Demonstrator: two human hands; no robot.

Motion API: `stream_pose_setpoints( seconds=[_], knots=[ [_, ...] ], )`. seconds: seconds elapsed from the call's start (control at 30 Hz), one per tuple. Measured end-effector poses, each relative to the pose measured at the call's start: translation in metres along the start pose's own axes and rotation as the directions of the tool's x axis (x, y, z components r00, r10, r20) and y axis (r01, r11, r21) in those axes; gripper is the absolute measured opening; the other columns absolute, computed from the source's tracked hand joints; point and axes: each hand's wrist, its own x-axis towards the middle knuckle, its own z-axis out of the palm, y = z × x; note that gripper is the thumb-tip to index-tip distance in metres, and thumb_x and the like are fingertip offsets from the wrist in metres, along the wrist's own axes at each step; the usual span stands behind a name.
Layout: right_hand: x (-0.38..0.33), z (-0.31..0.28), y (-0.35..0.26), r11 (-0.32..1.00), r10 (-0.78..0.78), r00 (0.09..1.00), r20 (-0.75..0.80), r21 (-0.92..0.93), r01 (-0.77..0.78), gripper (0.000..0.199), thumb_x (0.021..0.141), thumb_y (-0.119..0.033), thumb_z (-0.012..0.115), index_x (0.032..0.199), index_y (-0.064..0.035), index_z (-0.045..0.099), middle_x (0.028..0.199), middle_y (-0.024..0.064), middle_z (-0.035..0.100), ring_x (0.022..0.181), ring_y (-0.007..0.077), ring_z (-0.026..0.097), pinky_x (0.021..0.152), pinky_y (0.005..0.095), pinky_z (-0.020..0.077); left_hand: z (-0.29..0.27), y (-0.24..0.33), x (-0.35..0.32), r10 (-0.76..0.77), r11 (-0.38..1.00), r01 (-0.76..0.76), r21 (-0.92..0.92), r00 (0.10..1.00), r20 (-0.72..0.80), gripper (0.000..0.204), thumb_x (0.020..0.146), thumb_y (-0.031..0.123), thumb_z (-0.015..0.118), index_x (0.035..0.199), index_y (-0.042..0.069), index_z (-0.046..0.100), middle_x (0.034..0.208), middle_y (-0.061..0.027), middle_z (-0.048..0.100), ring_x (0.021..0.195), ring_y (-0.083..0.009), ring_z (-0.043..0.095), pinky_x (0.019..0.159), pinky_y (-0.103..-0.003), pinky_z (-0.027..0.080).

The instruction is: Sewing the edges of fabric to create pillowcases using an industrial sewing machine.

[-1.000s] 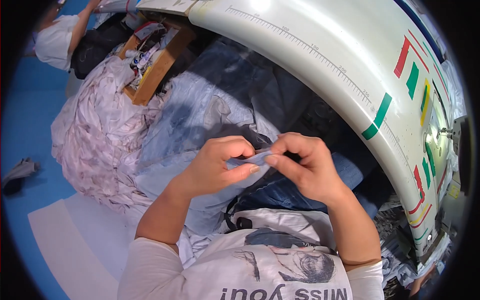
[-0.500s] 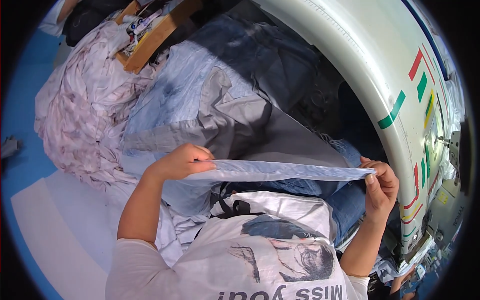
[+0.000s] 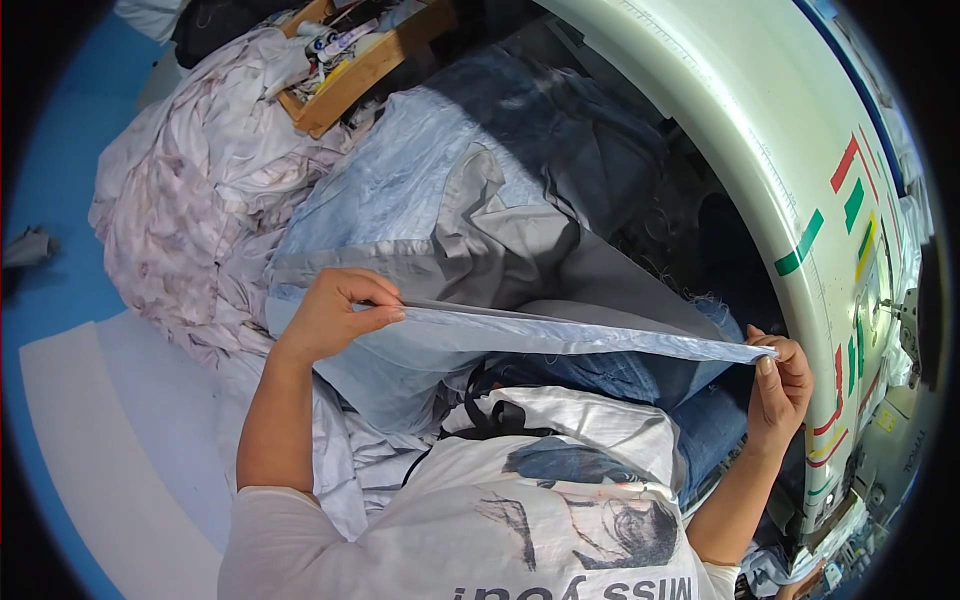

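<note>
A large piece of fabric (image 3: 520,328), light blue on one face and grey on the other, lies over my lap. Its folded edge is stretched in a nearly straight line between my hands. My left hand (image 3: 345,312) pinches this edge between thumb and fingers, a little left of the middle. At the right end, my right hand (image 3: 780,385) grips the other end, thumb on top. Beyond the edge, the fabric's grey side (image 3: 490,240) is rumpled into folds, and the blue part spreads away into shadow.
A white sewing machine table (image 3: 740,140) with coloured tape strips curves along the right. At the upper left, a wooden drawer (image 3: 370,70) holds small tools and scraps. Beside it heaps a pile of pale pinkish cloth (image 3: 190,190). A white curved panel (image 3: 110,470) lies on the blue floor.
My left hand has moved slightly up and now holds the fabric edge higher, so the strip slants down to the right and looks narrower. The whole view has shifted a little.
</note>
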Motion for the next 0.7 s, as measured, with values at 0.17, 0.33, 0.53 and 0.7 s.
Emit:
stream_pose_setpoints(
  seconds=[0.17,0.33,0.53,0.7],
  knots=[
    [-0.003,0.003,-0.004,1.0,-0.014,1.0,-0.005,0.008,0.014,0.011,0.088,-0.012,0.066,0.088,-0.0023,0.061,0.084,0.009,0.064,0.085,0.0196,0.061,0.102,0.0445,0.0381,0.001,-0.001,-0.005,-0.06,0.993,0.052,-0.106,0.995,-0.076,0.009,0.073,-0.001,0.076,0.079,-0.001,0.07,0.082,-0.0062,0.067,0.074,-0.01,0.059,0.065,-0.024,0.045],
    [-0.007,0.008,-0.007,0.999,-0.041,0.999,-0.021,0.013,0.041,0.011,0.088,-0.012,0.066,0.088,-0.0023,0.061,0.084,0.0088,0.064,0.085,0.0189,0.062,0.103,0.0447,0.0382,0.002,0.007,-0.012,-0.08,0.995,0.069,-0.068,0.983,-0.163,0.009,0.076,-0.003,0.073,0.083,-0.001,0.067,0.079,-0.0046,0.065,0.072,-0.0081,0.059,0.063,-0.023,0.045],
    [-0.017,0.017,-0.024,0.992,-0.119,0.992,-0.042,0.029,0.12,0.007,0.087,-0.008,0.065,0.087,-0.0015,0.061,0.084,0.0085,0.064,0.084,0.0183,0.061,0.103,0.044,0.0398,-0.001,0.026,-0.023,0.25,0.838,-0.141,0.527,0.958,-0.142,0.01,0.084,-0.001,0.06,0.094,0.001,0.063,0.078,-0.0066,0.063,0.072,-0.0154,0.06,0.07,-0.029,0.048],
    [-0.041,0.015,-0.042,0.983,-0.018,0.997,-0.068,0.18,0.03,0.008,0.088,-0.006,0.059,0.093,-0.0009,0.058,0.093,0.012,0.065,0.092,0.0189,0.062,0.086,0.0313,0.0449,-0.01,0.038,-0.05,0.478,0.871,-0.093,0.483,0.389,-0.788,0.014,0.091,0.004,0.053,0.102,-0.001,0.06,0.094,-0.0101,0.06,0.084,-0.0209,0.056,0.078,-0.03,0.045]
  ],
)
